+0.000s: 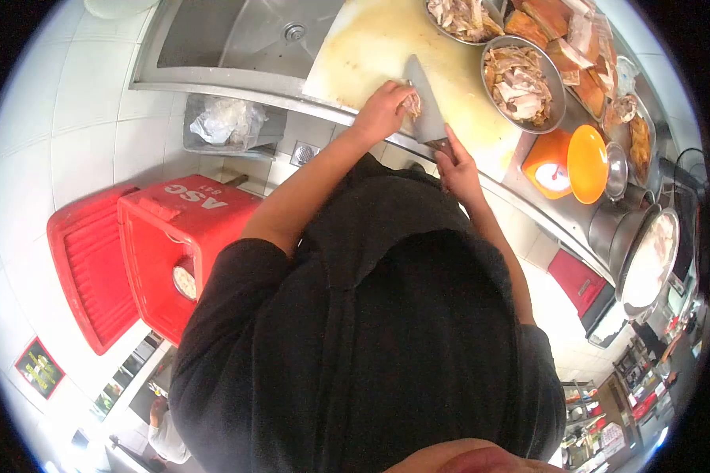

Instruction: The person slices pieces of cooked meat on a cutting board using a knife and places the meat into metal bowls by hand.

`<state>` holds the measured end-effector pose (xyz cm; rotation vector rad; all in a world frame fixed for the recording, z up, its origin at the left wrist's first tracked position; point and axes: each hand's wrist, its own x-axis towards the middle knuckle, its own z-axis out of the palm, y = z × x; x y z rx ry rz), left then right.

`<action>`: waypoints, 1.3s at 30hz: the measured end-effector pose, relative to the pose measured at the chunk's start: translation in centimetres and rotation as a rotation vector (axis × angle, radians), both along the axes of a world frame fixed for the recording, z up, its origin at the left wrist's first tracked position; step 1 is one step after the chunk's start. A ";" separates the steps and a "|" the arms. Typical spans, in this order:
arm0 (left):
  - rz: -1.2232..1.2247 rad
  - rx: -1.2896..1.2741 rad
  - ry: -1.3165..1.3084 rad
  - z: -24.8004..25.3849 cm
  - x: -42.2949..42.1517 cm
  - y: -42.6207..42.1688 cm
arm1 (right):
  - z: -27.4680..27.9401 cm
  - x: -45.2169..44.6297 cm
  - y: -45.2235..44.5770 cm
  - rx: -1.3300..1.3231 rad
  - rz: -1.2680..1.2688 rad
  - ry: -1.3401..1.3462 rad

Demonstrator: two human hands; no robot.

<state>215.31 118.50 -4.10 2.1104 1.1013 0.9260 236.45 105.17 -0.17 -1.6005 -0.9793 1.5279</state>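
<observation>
My right hand point(459, 169) grips the handle of a broad-bladed kitchen knife point(427, 102), its tip pointing away from me. On the left side of the blade, the curled fingers of my left hand point(380, 114) hold a small piece of cooked meat point(412, 105) close against the steel. Both hands are at the near edge of a worn, yellowish cutting board point(355, 63). Right of the knife, a round metal bowl point(559, 87) is filled with sliced meat point(522, 88). A second bowl of meat pieces point(464, 17) stands farther back.
Larger slabs of meat point(548, 20) lie at the back right. An orange scale point(546, 162) and an orange plate point(588, 164) stand beside the board. A metal sink point(244, 39) is at the left. Below it are a lined bin point(227, 122) and an open red box point(189, 205).
</observation>
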 end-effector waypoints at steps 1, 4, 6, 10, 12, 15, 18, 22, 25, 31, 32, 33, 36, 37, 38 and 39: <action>-0.004 0.006 -0.013 0.0 0.1 0.2 | 0.2 -0.4 0.3 -0.012 0.013 0.008; 0.004 -0.037 -0.023 0.6 -0.1 0.8 | 1.3 -0.5 1.4 -0.046 0.003 0.089; 0.008 -0.043 -0.017 1.5 0.4 2.1 | 1.9 0.0 2.1 -0.002 -0.023 0.162; -0.013 0.046 -0.069 5.8 3.3 6.0 | 7.0 1.4 5.1 0.123 -0.074 0.093; -0.034 0.112 -0.063 8.7 5.1 8.9 | 9.4 2.2 7.4 0.170 -0.128 0.013; -0.025 0.238 0.065 11.4 7.7 12.8 | 8.2 4.4 12.5 0.422 -0.151 -0.246; -0.078 0.330 0.084 9.7 9.3 16.2 | 5.4 6.1 16.5 0.547 -0.203 -0.438; -0.164 0.533 0.238 8.4 10.5 16.9 | 5.5 6.6 17.9 0.498 -0.142 -0.632; -0.206 0.470 0.317 7.2 10.7 16.9 | 5.2 6.3 18.1 0.474 -0.147 -0.629; -0.229 0.440 0.415 5.7 10.4 18.4 | 10.9 6.9 14.9 0.428 -0.243 -0.581; -0.198 0.450 0.457 6.2 10.5 18.2 | 11.7 7.4 14.1 0.413 -0.262 -0.541; -0.206 0.464 0.438 6.8 10.8 18.0 | 12.3 7.7 13.1 0.401 -0.276 -0.502; -0.200 0.524 0.335 8.5 10.9 17.5 | 9.6 9.7 8.5 0.575 -0.427 -0.381; -0.202 0.558 0.270 9.0 11.2 17.0 | 8.3 10.7 7.1 0.595 -0.462 -0.343; -0.201 0.594 0.203 9.3 11.5 16.6 | 8.1 11.2 5.4 0.625 -0.485 -0.259; -0.233 0.572 0.165 9.2 12.0 16.0 | 8.2 11.3 3.6 0.653 -0.511 -0.173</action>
